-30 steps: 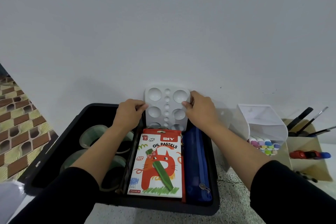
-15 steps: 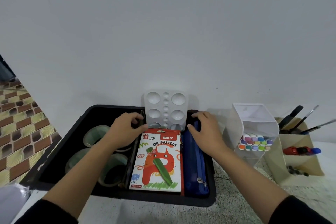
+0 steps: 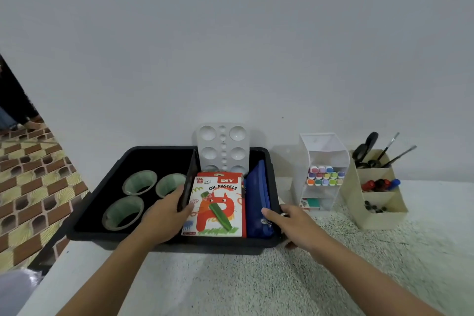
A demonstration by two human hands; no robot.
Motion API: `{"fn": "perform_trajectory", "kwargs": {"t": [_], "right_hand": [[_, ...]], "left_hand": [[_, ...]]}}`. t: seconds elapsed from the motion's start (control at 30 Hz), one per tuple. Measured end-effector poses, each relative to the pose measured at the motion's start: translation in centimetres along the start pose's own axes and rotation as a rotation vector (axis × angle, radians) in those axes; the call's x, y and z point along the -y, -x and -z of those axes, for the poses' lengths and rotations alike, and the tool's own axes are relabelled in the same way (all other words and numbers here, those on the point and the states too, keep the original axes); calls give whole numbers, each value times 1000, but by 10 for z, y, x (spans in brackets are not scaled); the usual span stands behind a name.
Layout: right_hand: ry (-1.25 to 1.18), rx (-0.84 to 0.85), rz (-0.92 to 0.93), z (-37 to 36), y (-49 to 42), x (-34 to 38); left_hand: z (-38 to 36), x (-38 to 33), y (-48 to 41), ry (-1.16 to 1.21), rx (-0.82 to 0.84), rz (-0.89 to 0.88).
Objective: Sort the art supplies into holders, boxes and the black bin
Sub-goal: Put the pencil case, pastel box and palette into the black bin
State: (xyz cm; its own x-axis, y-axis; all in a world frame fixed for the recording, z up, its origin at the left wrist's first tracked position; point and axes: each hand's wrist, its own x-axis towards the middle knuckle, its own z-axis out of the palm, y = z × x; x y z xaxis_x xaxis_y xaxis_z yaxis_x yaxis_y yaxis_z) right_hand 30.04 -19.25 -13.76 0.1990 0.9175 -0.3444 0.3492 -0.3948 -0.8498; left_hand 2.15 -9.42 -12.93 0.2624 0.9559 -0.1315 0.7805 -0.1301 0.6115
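Grey speckled desk (image 3: pixel 256 285) fills the foreground as two bare forearms reach to the near half of the black bin (image 3: pixel 230 245). The left hand (image 3: pixel 164 218) pinches a thin black panel (image 3: pixel 189 177) that stands on edge, fingers on one side and thumb on the other, beside the oil pastels box (image 3: pixel 218 208). The right hand (image 3: pixel 295 222) straddles the bin's near right corner, forefinger touching the blue pouch (image 3: pixel 256 195) and thumb outside the wall; whether it grips the rim cannot be told.

A second ago both hands were at the bin's far end, on the white palette (image 3: pixel 223 147). They have since drawn back, and the palette now stands alone, which suggests it is stowed and the sorting is close to done.

Box and pouch lie side by side in the bin's right part, long axes running near to far, the box's title end toward the wall (image 3: pixel 230 59) and the pouch's zip pull at the near end. Tape rolls (image 3: pixel 139 179) sit in the left part. The palette stands at the far end, long axis upright, wells facing the camera, leaning toward the wall.

To the right, apart from the bin, a clear tiered holder (image 3: pixel 324 159) carries markers (image 3: pixel 324 176), and a beige holder (image 3: pixel 377 215) carries brushes (image 3: pixel 389 146).
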Motion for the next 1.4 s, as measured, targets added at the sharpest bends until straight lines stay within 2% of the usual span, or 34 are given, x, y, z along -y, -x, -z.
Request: {"fn": "perform_trajectory", "kwargs": {"t": [0.1,0.43,0.63,0.87,1.1,1.23,1.4], "right_hand": [[-120,45,0,1,12,-5],[-247,-110,28,-3,20,-19],[-251,-153,28,16,26,-31],[-227,-188,34,31,31,-39],[-255,-148,55,41,33,-45],[-283,-123,34,52,38,-59],[-243,-237,-52,96,51,-106]], "left_hand": [[-8,-5,7,-32,-75,-29],[-25,-25,15,-86,-169,-37],[-45,-52,24,-31,-262,-82],[-57,-66,23,-12,-264,-115],[-67,-66,18,25,-314,-142],[-76,-66,25,-114,-530,-280],[-97,-101,37,-95,-477,-497]]}}
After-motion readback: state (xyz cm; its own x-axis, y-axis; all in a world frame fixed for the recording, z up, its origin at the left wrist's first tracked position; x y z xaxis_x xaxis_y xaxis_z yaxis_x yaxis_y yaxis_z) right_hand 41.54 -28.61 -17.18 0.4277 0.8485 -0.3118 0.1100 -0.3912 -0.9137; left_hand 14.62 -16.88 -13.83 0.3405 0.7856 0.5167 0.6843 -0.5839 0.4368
